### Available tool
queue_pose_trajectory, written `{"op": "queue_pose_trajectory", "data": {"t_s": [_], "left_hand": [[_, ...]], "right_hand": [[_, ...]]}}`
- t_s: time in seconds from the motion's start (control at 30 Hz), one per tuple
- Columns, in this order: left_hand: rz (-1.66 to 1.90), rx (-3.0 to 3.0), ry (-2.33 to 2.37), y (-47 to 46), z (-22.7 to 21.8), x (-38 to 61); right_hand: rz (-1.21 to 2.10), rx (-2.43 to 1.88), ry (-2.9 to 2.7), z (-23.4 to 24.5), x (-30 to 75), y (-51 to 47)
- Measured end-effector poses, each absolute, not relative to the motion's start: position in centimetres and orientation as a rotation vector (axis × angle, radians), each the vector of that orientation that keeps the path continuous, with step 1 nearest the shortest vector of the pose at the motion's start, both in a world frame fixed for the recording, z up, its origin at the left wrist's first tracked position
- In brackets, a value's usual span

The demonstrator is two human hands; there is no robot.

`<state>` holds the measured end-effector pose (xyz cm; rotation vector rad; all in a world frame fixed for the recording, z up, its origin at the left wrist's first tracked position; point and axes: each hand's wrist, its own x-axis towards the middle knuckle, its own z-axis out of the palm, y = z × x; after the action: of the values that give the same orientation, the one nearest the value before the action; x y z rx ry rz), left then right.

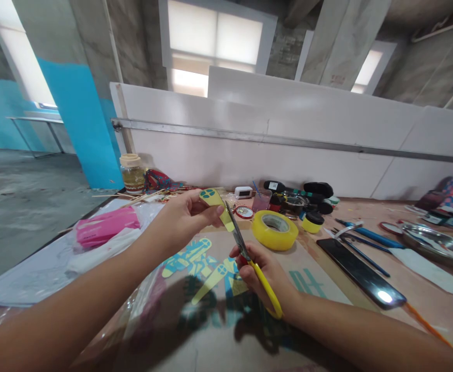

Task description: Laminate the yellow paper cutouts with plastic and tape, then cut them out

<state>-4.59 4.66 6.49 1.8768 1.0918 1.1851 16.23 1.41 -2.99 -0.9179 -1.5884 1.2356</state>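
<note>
A: Where's the strip (212, 199)?
B: Centre frame, lifted off the tabletop (443, 310); left hand (183, 218) grip pinches it, presenting an edge. Right hand (267, 274) grip holds scissors (241, 244), blades seemingly meeting it.

Workbench (436, 297), brown top. Lying on it: yellow tape roll (275, 230), black phone (360, 273), steel tray (438, 244), blue pens (370, 235), pink packet (106, 227), glass jar (132, 173), yellow paper cut-out (211, 281) at front centre.

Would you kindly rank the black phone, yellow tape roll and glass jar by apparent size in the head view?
1. black phone
2. yellow tape roll
3. glass jar
The jar stands farther off, so its true size is unsure.
</note>
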Motion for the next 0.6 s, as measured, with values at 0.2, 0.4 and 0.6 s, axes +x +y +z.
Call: {"op": "queue_pose_trajectory", "data": {"t_s": [0.2, 0.4, 0.6], "left_hand": [[1.200, 1.860, 1.115, 4.75, 6.46, -4.67], [1.202, 1.822, 1.098, 4.84, 6.51, -4.72], [1.205, 1.884, 1.055, 4.88, 6.40, -4.85]], "right_hand": [[1.205, -0.925, -1.610, -3.16, 16.35, 1.49], [1.208, -0.935, -1.628, -3.30, 16.49, 1.61], [1.206, -0.923, -1.650, -2.89, 16.46, 1.46]]}}
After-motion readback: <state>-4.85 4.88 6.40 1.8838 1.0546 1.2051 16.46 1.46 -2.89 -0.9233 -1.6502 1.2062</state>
